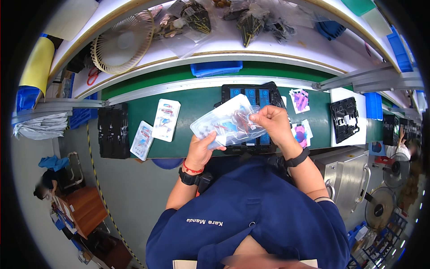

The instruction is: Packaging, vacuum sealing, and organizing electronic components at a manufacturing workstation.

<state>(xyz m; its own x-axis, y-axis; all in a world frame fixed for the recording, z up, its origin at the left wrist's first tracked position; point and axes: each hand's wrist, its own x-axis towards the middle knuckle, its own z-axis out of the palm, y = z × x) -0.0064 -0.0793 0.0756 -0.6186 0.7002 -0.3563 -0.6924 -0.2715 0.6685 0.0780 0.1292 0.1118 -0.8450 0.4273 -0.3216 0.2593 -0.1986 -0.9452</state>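
Note:
Above the green bench I hold a clear plastic pouch (224, 122) with a white printed sheet or card, tilted up to the right. My left hand (199, 150) is closed on its lower left part, thumb on top. At its right end my right hand (273, 122) pinches the transparent film between thumb and fingers. Behind the pouch, partly hidden, lies a black tray (226, 93) with blue rectangular packs (251, 93) in its slots. To the left rest a stack of similar white printed packs (166, 120) and another pack (142, 141).
Purple-and-pink printed cards (299, 100) and a black moulded tray (344, 119) lie on the green bench (197, 105) to the right. A black crate (113, 132) stands at its left end. A blue bin (217, 68) and a shelf with a round basket (123, 42) are beyond.

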